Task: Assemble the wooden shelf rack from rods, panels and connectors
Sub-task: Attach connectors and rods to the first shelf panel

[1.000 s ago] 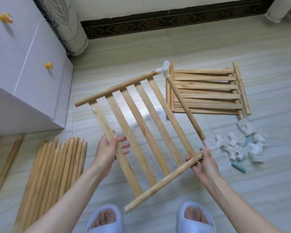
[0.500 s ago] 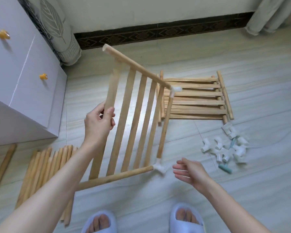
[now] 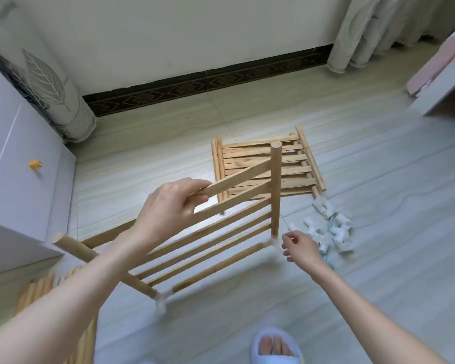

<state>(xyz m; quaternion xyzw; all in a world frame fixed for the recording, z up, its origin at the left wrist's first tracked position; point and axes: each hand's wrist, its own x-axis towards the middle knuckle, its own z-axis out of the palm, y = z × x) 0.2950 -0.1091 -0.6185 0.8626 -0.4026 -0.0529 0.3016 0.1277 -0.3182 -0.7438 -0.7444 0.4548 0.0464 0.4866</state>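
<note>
With the left hand (image 3: 168, 206) gripping a slat of the first panel (image 3: 221, 232) and the right hand (image 3: 298, 244) loosely curled, empty, beside its corner connector (image 3: 272, 241), only one level looks begun, while spare panels (image 3: 263, 164), loose connectors (image 3: 329, 232) and rods (image 3: 37, 292) wait unused.

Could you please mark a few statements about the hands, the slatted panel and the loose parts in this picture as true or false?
1. The left hand grips a slat of the raised panel. True.
2. The right hand holds a rod. False: it holds nothing, hovering beside the white corner connector.
3. The stack of panels lies flat on the floor. True.
4. The pile of white connectors sits on the cabinet. False: it lies on the floor, right of the raised panel.
5. Loose rods lie at lower left. True.
</note>
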